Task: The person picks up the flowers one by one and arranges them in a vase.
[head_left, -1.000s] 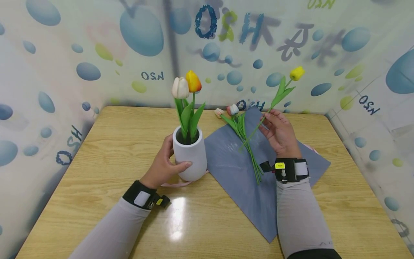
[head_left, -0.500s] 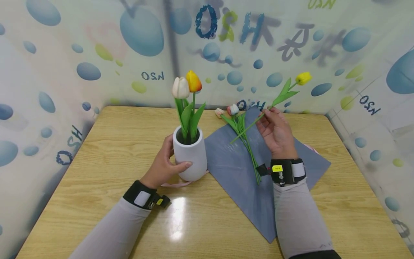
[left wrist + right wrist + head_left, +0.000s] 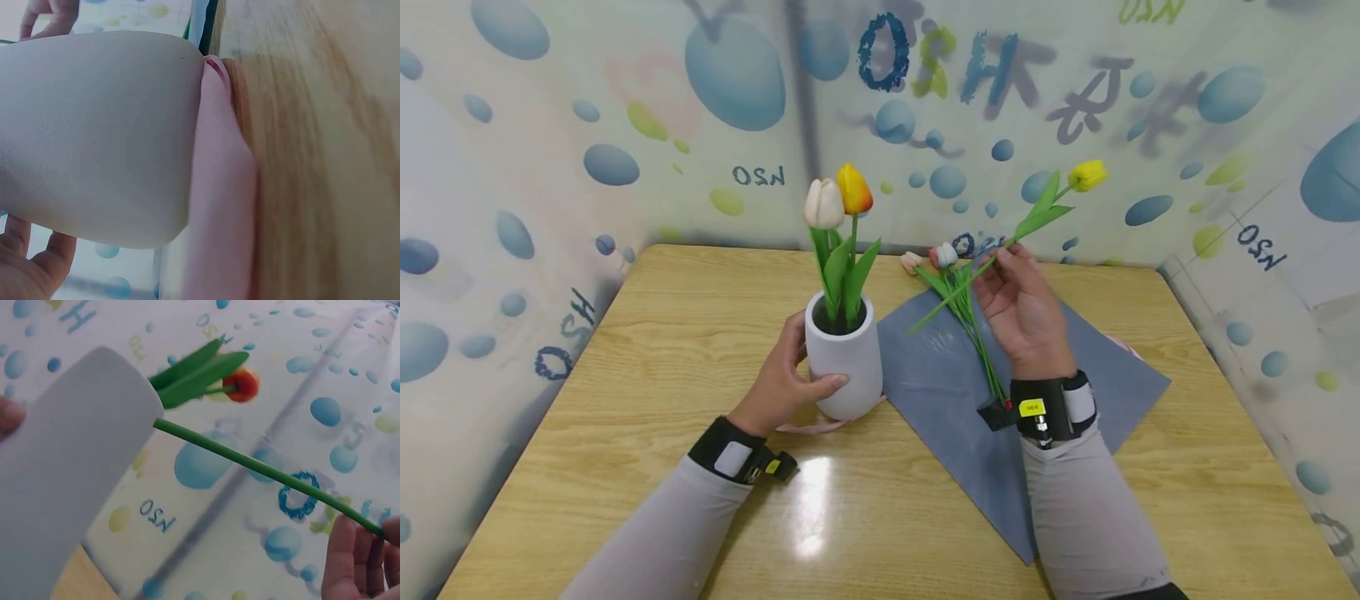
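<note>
My left hand grips the side of a white vase, thumb across its front. Two artificial tulips stand in the vase: a white tulip and an orange-yellow tulip. To the right, my right hand pinches the stem of a yellow tulip. This tulip slants, bloom up to the right and bare stem end down to the left, toward the vase. In the right wrist view that stem end overlaps the vase's rim edge. Behind the stem, several more tulips lie bunched.
Grey-blue wrapping paper is spread on the wooden table under the loose tulips and my right arm. A pink ribbon lies at the vase's base. A patterned curtain stands behind the table.
My right hand has moved left with the yellow tulip. Its stem has tilted flatter and its lower end has come closer to the vase. The left hand and vase stay in place.
</note>
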{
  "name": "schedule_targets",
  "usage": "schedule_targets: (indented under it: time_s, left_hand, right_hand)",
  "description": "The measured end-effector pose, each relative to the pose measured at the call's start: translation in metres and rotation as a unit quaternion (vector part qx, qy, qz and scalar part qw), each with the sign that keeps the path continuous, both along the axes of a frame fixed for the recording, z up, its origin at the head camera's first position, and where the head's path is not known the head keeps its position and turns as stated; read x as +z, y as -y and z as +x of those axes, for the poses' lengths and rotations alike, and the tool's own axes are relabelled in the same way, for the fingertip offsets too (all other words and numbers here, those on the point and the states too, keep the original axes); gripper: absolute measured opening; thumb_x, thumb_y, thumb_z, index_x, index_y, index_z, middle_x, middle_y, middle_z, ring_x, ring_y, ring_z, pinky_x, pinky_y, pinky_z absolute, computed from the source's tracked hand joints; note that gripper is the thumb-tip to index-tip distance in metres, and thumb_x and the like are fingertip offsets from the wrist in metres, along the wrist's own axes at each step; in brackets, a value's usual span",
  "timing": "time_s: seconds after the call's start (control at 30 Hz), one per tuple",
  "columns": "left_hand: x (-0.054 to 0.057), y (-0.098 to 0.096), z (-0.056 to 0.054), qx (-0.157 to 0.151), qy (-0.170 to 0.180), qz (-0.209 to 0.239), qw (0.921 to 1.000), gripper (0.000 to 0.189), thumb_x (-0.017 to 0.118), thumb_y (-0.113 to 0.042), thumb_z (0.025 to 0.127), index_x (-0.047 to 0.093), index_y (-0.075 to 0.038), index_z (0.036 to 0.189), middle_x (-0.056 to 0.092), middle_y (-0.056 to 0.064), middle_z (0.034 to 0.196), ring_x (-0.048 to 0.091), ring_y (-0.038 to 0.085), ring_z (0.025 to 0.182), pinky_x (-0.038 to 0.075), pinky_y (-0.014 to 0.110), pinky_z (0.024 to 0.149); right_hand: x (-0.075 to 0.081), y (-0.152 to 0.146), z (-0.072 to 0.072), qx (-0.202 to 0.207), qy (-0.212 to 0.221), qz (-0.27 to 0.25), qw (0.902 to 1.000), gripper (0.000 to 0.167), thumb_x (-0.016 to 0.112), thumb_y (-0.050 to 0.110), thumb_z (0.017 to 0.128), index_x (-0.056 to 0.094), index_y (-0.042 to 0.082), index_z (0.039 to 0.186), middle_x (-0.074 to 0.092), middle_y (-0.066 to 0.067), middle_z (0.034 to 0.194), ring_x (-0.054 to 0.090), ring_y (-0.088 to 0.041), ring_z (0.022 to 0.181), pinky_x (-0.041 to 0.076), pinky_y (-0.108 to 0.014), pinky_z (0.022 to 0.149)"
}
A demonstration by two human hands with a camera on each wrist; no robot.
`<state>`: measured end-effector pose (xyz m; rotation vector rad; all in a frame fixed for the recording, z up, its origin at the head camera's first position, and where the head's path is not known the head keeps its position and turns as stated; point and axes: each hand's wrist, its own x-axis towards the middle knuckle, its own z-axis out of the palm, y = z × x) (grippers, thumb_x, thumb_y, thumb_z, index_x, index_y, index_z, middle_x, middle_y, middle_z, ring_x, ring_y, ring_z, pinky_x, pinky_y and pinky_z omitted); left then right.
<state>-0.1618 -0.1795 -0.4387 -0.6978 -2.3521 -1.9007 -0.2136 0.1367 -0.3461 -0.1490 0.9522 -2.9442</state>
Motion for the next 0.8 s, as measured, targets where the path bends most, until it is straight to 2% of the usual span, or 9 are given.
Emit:
schedule_targets:
  time_s: [0.13,0.43,0.6,0.8]
  left_hand:
    - [0.000,0.000,0.000,0.001,0.002,0.002,1.0000,0.093,0.082,-0.005,0.084,0.030,-0.023,0.159,0.047,0.006,0.153,0.048,0.021,0.138,0.034,0.061,0.118]
    - [-0.002,0.000,-0.001,0.001,0.000,0.004,1.0000,0.093,0.082,-0.006,0.085,0.030,-0.024,0.159,0.048,0.006,0.153,0.048,0.020,0.137,0.035,0.061,0.117]
    - [-0.002,0.000,-0.001,-0.001,0.001,0.001,1.0000,0.092,0.082,-0.006,0.085,0.030,-0.025,0.159,0.048,0.006,0.153,0.049,0.023,0.137,0.035,0.062,0.116]
    - [-0.001,0.000,0.000,-0.001,0.002,0.000,1.0000,0.092,0.082,-0.005,0.085,0.031,-0.024,0.159,0.047,0.006,0.153,0.048,0.026,0.137,0.035,0.061,0.117]
  right_hand:
    - [0.007,0.011,0.002,0.013,0.002,-0.027,0.9995,0.006,0.054,0.000,0.105,0.057,0.005,0.107,0.064,-0.007,0.094,0.067,-0.018,0.085,0.061,-0.027,0.074]
    - [0.017,0.027,0.001,0.010,0.003,-0.043,0.9990,0.006,0.053,0.002,0.106,0.057,0.006,0.108,0.064,-0.007,0.095,0.067,-0.017,0.088,0.062,-0.028,0.078]
    - [0.019,0.034,-0.001,0.000,-0.002,-0.038,0.9993,0.007,0.051,0.002,0.107,0.055,0.007,0.110,0.065,-0.007,0.093,0.067,-0.018,0.085,0.062,-0.028,0.078]
    - [0.021,0.039,-0.001,-0.020,-0.007,0.004,0.9998,0.009,0.049,0.001,0.107,0.054,0.008,0.110,0.064,-0.006,0.092,0.066,-0.016,0.083,0.063,-0.031,0.082]
